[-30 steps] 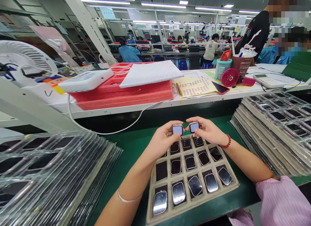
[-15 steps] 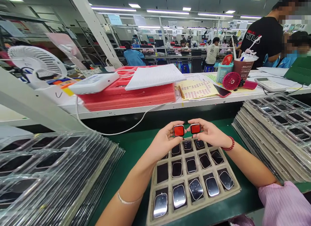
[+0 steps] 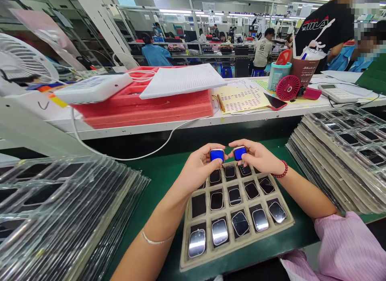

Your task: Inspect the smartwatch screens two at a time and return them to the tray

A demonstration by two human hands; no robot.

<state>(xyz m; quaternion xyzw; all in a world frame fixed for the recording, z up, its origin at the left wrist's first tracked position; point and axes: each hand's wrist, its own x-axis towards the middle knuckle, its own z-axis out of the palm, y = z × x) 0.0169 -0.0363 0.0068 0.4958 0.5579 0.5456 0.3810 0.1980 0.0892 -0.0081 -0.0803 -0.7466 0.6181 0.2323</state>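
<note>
My left hand (image 3: 197,167) grips a smartwatch (image 3: 216,155) by its edges, its screen lit blue and the thumb lying over the lower part. In my right hand (image 3: 259,155) is a second smartwatch (image 3: 240,153), also showing blue, with the thumb on its lower right. The two watches are held side by side, slightly apart, above the far edge of a beige tray (image 3: 201,223). Rows of dark-screened watches lie in the tray, such as one watch (image 3: 220,231) in the front row. One compartment (image 3: 198,205) at the left of the middle row holds no watch. My hands cover part of the back row.
Stacked trays of watches rise at the left (image 3: 90,204) and right (image 3: 319,164) of the green mat (image 3: 157,172). Behind, a white shelf (image 3: 193,126) carries red foam (image 3: 169,112), papers, a pink fan (image 3: 288,87), cups and a calculator (image 3: 339,94). Several people are beyond.
Both watch screens have turned from red to blue. The thumbs have moved onto the lower parts of the screens. The camera view has shifted slightly, and both hands still hold the watches.
</note>
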